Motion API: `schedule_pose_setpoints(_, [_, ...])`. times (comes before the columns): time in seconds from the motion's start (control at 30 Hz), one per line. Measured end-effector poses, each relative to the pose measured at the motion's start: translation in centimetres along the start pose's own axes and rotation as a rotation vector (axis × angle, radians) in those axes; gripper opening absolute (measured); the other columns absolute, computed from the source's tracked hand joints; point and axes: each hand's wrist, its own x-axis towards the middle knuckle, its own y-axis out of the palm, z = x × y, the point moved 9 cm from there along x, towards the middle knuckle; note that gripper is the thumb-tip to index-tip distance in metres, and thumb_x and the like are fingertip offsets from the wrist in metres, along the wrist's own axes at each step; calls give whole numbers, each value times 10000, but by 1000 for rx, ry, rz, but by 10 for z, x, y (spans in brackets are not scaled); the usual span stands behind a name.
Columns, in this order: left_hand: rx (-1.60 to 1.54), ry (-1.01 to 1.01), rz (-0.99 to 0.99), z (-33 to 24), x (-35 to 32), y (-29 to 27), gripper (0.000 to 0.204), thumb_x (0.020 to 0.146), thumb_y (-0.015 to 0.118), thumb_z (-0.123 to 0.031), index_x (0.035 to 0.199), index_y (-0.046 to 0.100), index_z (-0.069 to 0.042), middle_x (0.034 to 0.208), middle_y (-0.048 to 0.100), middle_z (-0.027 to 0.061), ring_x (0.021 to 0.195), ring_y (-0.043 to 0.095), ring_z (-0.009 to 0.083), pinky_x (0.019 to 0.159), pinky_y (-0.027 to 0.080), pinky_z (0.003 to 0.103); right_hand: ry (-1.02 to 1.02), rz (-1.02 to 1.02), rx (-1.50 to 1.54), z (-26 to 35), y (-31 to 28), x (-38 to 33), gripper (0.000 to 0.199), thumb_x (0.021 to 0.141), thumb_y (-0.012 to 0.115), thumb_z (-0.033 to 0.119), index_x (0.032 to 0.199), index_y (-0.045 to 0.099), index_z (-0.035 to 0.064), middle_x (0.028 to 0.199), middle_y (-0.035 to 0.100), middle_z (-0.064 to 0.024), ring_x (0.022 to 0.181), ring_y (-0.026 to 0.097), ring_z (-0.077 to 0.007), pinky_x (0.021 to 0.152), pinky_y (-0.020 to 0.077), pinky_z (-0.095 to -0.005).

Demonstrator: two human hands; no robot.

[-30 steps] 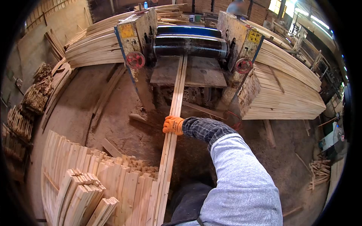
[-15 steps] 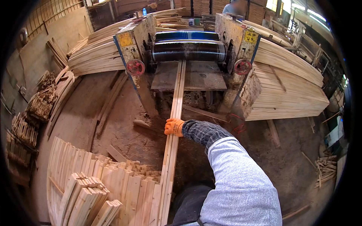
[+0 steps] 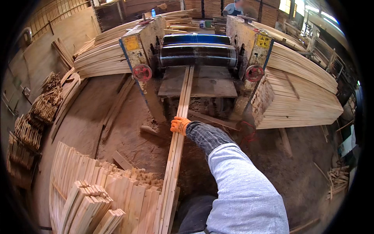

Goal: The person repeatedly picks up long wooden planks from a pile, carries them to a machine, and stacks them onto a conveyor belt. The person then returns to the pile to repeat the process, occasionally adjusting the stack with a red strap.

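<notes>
My right hand [image 3: 180, 125], in an orange glove, is closed around a few long, narrow wooden strips [image 3: 170, 171] that lie side by side. They run from the bottom of the view up to a roller machine [image 3: 198, 56], where their far ends rest on its dark metal bed plate [image 3: 214, 84] and meet the lower roller. The fingers wrap over the left edge of the strips; the thumb is hidden. My left hand is out of view.
A stack of cut wood [image 3: 128, 195] stands at the lower left. Large timber piles [image 3: 300, 101] flank the machine, with red handwheels [image 3: 142, 73] on its front. Scrap pieces [image 3: 339, 179] lie at the right. Another person [image 3: 233, 8] stands behind the machine.
My right hand has moved slightly forward, closer to the machine, still around the strips. The view has shifted a little, and more of the person at the back shows.
</notes>
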Motion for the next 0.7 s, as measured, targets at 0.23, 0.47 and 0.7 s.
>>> schedule_pose_setpoints(0.23, [11,8,-3,-22,20,-5,671,853,713,-538,1393,642,-145,1170,719,130,1082,666,370,979,514,530,112,15,-27,-70,23,21,252,1000,602,169,1245,659,155,1366,649,-56,1396,518,-266,1193,398,-404])
schedule_pose_setpoints(0.47, [34,-22,14,-39,36,-6,668,852,719,-515,1406,637,-151,1180,719,128,1092,663,369,989,509,530,147,30,323,-90,36,12,575,838,714,-5,1384,595,134,1539,507,-74,1524,367,-291,1250,347,-460])
schedule_pose_setpoints(0.7, [32,-13,16,-57,49,-4,667,851,725,-492,1420,632,-158,1190,719,125,1102,660,367,999,504,530,125,87,268,-106,30,14,712,745,778,-16,1407,590,166,1595,473,-47,1573,297,-286,1278,295,-474])
